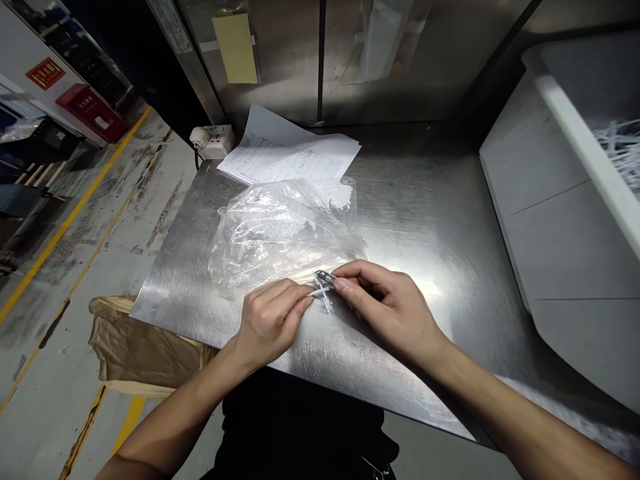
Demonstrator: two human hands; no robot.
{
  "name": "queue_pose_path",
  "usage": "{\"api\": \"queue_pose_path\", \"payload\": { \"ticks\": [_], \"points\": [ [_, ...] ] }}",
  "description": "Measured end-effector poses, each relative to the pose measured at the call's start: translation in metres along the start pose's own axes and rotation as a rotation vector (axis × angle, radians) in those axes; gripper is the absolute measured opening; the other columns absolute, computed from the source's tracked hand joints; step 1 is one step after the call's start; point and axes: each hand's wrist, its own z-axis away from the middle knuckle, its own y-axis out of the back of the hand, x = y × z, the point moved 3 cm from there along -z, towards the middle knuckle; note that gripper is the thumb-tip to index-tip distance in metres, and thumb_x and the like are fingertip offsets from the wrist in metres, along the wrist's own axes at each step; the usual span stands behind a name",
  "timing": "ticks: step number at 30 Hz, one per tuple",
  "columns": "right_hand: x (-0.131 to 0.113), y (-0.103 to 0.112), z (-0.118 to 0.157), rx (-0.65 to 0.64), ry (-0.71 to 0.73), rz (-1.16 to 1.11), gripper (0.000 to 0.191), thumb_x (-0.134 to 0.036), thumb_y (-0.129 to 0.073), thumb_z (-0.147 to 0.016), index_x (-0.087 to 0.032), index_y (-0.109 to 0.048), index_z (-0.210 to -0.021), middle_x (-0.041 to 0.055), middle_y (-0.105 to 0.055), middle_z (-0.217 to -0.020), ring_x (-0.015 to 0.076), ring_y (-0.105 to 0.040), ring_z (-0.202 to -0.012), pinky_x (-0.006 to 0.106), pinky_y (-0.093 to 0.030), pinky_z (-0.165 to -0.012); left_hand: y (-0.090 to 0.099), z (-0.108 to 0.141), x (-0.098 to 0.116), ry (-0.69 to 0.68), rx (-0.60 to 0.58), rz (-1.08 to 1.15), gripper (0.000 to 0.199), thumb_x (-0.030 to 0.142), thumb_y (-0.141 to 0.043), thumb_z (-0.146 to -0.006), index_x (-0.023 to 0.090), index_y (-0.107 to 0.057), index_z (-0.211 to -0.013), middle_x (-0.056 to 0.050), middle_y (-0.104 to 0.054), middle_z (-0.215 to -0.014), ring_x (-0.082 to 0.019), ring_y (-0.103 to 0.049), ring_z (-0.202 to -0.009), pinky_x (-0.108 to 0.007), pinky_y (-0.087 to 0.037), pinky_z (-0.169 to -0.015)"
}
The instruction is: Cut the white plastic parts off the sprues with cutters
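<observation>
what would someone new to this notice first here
Probably the left hand, pinching a small white branching piece, and the right hand, holding a small metal tool close to it, near mid-picture over the metal table. Just beyond them lies a crumpled clear bag, and a big grey bin stands at the right.
</observation>
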Motion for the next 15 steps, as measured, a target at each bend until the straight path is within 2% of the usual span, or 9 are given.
{"api": "queue_pose_path", "payload": {
  "ticks": [7,12,15],
  "points": [
    [0.0017,0.0085,-0.0007,-0.005,0.014,0.027,0.025,-0.045,-0.073,-0.107,-0.023,-0.083,-0.11,0.0038,-0.077,-0.084,0.0214,-0.07,-0.077,0.032,-0.049,-0.06,0.0056,0.0,0.0003,0.062,0.068,0.065,0.019,0.017,-0.059,-0.114,0.018,-0.076,-0.107,-0.004,-0.079,-0.087,-0.015,-0.073,-0.076,-0.027,-0.057,-0.07],
    [0.0018,0.0104,-0.0011,-0.023,0.037,0.067,0.023,-0.044,-0.072,-0.108,-0.023,-0.083,-0.111,0.0031,-0.078,-0.083,0.0208,-0.07,-0.074,0.033,-0.051,-0.062,0.0092,0.0042,-0.0043,0.149,0.102,0.132,0.021,0.016,-0.059,-0.113,0.019,-0.075,-0.099,-0.002,-0.078,-0.085,-0.013,-0.074,-0.075,-0.025,-0.06,-0.073],
    [0.0015,0.0107,-0.0013,-0.03,0.052,0.099,0.022,-0.042,-0.072,-0.108,-0.024,-0.082,-0.114,0.0036,-0.081,-0.09,0.0217,-0.074,-0.078,0.034,-0.054,-0.066,0.0098,0.0053,-0.005,0.164,0.106,0.134,0.025,0.015,-0.059,-0.113,0.019,-0.072,-0.092,0.0,-0.076,-0.083,-0.012,-0.072,-0.073,-0.024,-0.06,-0.075]
  ]
}}
